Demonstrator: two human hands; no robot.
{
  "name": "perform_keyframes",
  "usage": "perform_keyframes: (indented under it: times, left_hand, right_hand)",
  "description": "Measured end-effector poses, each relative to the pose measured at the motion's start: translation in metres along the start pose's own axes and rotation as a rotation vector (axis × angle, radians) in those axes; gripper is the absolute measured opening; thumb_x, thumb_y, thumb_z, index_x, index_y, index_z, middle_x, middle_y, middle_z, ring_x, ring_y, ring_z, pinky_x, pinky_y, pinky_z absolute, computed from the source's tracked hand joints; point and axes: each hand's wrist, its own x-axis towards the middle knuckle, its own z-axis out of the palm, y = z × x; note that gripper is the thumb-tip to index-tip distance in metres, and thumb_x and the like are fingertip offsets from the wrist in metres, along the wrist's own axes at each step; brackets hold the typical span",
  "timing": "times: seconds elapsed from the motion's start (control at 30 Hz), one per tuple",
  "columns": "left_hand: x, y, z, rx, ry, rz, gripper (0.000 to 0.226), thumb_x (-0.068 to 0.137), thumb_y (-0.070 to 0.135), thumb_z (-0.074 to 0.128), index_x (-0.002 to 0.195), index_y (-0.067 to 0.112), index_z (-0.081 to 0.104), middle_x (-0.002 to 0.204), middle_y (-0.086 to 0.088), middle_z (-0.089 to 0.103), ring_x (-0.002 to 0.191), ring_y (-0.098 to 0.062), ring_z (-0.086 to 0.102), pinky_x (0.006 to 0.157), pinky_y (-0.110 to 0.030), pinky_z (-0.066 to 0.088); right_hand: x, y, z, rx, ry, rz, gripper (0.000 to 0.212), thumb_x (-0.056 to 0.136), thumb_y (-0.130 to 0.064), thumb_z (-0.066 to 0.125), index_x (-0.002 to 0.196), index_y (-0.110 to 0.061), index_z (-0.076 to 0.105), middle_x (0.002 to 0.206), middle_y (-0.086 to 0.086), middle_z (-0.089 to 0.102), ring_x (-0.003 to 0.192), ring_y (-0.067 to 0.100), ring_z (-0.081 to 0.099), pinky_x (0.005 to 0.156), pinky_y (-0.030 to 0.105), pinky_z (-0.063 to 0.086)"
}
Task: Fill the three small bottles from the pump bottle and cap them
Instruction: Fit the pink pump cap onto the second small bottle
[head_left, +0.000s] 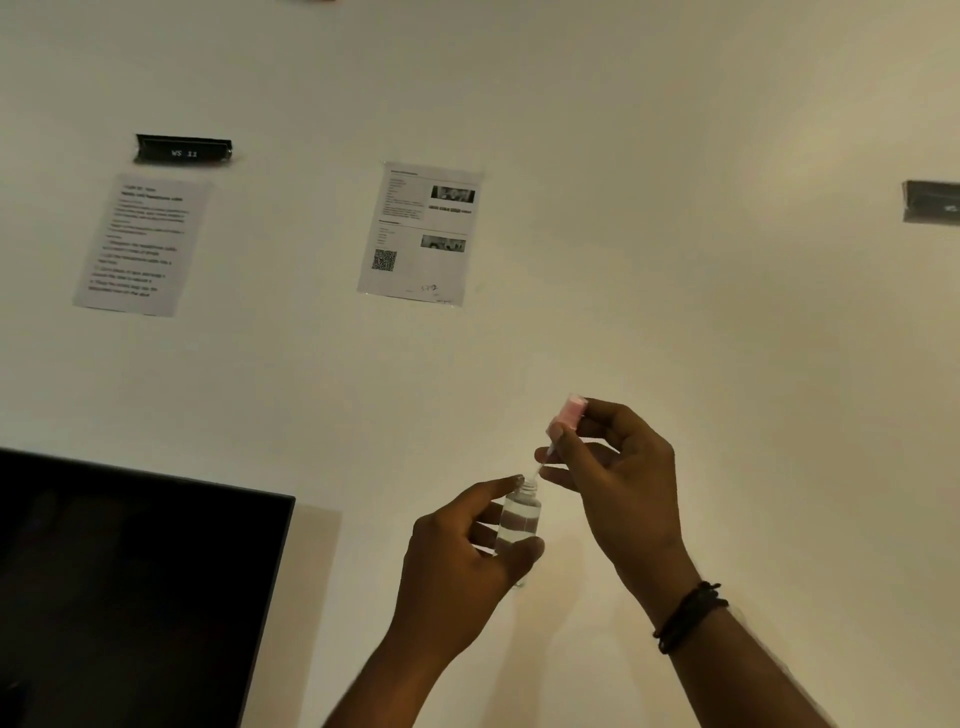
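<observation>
Left hand (457, 561): fingers closed around small clear bottle (518, 519).
Right hand (618, 483): fingers pinch pink cap (569, 413), its tube at bottle mouth.

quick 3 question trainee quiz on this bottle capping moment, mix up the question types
1. True or false: the pink cap is already screwed down on the small clear bottle.
2. Which hand holds the bottle?
A. the left hand
B. the right hand
C. neither, it stands on the table
3. Fill in: a thin ____ hangs from the cap, with its tip at the bottle's open neck.

Key
1. False. The cap is held above the neck, in the right hand's grip.
2. A. The left hand wraps the bottle, which shows clear liquid inside.
3. tube
</observation>
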Motion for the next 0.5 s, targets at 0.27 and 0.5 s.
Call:
perform_keyframes:
  times: [0.27, 0.5]
  left_hand:
    - [0.000, -0.005, 0.001, 0.007, -0.015, -0.028, 0.051, 0.082, 0.039, 0.087, 0.116, 0.058, 0.056, 0.101, 0.026, 0.070, 0.087, -0.008, 0.073, 0.076, -0.028, 0.065]
    - [0.001, -0.009, 0.004, 0.017, -0.032, -0.028, 0.049, 0.082, 0.037, 0.088, 0.109, 0.061, 0.054, 0.097, 0.028, 0.069, 0.084, -0.003, 0.072, 0.072, -0.018, 0.062]
  right_hand:
    - [-0.001, 0.014, 0.002, -0.193, -0.101, -0.019, 0.034, 0.092, -0.012, 0.078, 0.119, -0.030, 0.067, 0.087, -0.001, 0.075, 0.078, 0.017, 0.076, 0.082, 0.043, 0.066]
    - [0.001, 0.023, 0.002, -0.232, -0.202, 0.056, 0.035, 0.088, -0.011, 0.082, 0.120, -0.024, 0.073, 0.084, -0.003, 0.077, 0.079, 0.015, 0.076, 0.085, 0.043, 0.065]
